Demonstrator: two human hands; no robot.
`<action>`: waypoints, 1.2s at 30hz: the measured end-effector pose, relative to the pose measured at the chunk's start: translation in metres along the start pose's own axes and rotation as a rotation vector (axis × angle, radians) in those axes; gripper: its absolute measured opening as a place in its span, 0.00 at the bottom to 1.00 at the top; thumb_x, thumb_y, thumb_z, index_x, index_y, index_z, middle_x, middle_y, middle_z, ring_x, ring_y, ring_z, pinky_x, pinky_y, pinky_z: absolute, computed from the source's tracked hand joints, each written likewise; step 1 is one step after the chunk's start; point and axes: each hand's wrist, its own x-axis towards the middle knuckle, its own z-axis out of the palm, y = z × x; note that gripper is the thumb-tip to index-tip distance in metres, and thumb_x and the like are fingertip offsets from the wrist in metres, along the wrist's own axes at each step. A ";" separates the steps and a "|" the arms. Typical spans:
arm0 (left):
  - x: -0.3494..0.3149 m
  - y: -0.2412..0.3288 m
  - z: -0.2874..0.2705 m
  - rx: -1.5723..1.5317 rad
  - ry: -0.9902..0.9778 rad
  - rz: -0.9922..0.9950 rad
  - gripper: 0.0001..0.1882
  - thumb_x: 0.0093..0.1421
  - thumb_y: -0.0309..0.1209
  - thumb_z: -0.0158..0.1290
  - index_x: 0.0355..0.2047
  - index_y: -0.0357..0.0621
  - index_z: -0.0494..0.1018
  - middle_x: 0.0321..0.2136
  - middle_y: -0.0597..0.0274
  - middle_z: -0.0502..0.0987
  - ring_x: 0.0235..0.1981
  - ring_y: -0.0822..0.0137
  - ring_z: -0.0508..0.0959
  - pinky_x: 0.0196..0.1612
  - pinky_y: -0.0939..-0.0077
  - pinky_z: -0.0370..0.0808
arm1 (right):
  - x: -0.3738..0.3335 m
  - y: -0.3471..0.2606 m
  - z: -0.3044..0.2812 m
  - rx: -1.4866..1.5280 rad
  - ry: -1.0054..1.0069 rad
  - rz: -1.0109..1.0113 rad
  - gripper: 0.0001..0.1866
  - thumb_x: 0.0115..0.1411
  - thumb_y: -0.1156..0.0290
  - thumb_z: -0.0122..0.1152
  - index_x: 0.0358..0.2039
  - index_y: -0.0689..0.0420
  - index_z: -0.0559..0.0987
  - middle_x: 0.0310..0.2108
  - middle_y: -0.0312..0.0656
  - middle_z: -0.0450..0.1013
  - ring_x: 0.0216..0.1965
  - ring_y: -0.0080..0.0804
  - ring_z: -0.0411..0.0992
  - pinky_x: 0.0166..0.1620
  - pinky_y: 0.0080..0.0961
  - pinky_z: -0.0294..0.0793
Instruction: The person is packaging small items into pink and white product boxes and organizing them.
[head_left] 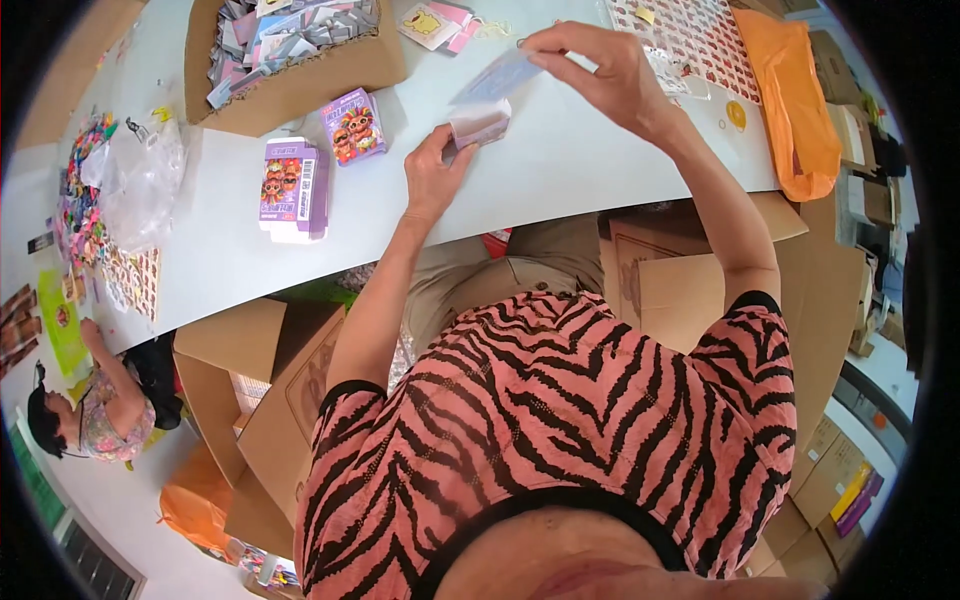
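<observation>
Above the white table, my left hand (436, 178) is closed on a small whitish packet or box (484, 127); its kind is not clear. Up and to the right, my right hand (606, 78) pinches the top of a pale bluish, thin packet (497, 76), blurred, whose lower end hangs over the whitish one. Whether the two touch I cannot tell. Left of my left hand lies a purple printed carton (354, 128). Farther left is a second purple carton (290, 190) with white flaps showing.
A cardboard box (300, 95) full of small packets stands at the far left. Picture cards (436, 24) lie at the back, sticker sheets (690, 40) and an orange bag (795, 105) to the right. At the left, a person (110, 390) sits near a clear plastic bag (145, 185). Open cartons (680, 290) flank my lap.
</observation>
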 end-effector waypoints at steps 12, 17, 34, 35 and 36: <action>0.000 -0.009 0.001 0.019 0.005 -0.026 0.15 0.49 0.28 0.62 0.37 0.37 0.75 0.29 0.56 0.80 0.29 0.66 0.80 0.35 0.75 0.76 | -0.009 0.014 0.052 -0.307 0.023 -0.499 0.10 0.45 0.79 0.59 0.32 0.59 0.77 0.28 0.38 0.74 0.33 0.33 0.73 0.34 0.26 0.76; 0.001 -0.008 0.001 0.024 0.016 -0.003 0.15 0.48 0.28 0.63 0.36 0.38 0.74 0.29 0.55 0.80 0.28 0.64 0.80 0.34 0.74 0.76 | -0.013 0.018 0.073 -0.344 0.004 -0.441 0.12 0.44 0.78 0.59 0.33 0.58 0.77 0.30 0.37 0.74 0.35 0.31 0.73 0.36 0.24 0.76; 0.001 0.001 -0.001 -0.002 0.016 -0.063 0.13 0.49 0.28 0.63 0.33 0.36 0.73 0.28 0.55 0.80 0.27 0.68 0.79 0.35 0.76 0.75 | -0.022 0.089 0.078 -0.204 0.166 0.010 0.17 0.53 0.73 0.60 0.45 0.52 0.77 0.45 0.40 0.73 0.44 0.39 0.72 0.44 0.30 0.74; 0.001 0.000 -0.002 -0.002 0.012 -0.059 0.13 0.49 0.28 0.63 0.33 0.36 0.73 0.28 0.55 0.80 0.27 0.68 0.79 0.35 0.76 0.75 | -0.021 0.103 0.076 -0.239 0.136 0.143 0.18 0.54 0.71 0.61 0.48 0.52 0.75 0.47 0.42 0.72 0.45 0.40 0.72 0.45 0.32 0.74; 0.003 0.000 -0.002 0.010 -0.004 -0.060 0.14 0.49 0.28 0.63 0.33 0.37 0.73 0.27 0.55 0.80 0.27 0.68 0.79 0.34 0.76 0.75 | -0.020 0.117 0.076 -0.243 0.142 0.146 0.18 0.54 0.71 0.61 0.48 0.52 0.75 0.47 0.42 0.72 0.45 0.40 0.72 0.45 0.32 0.74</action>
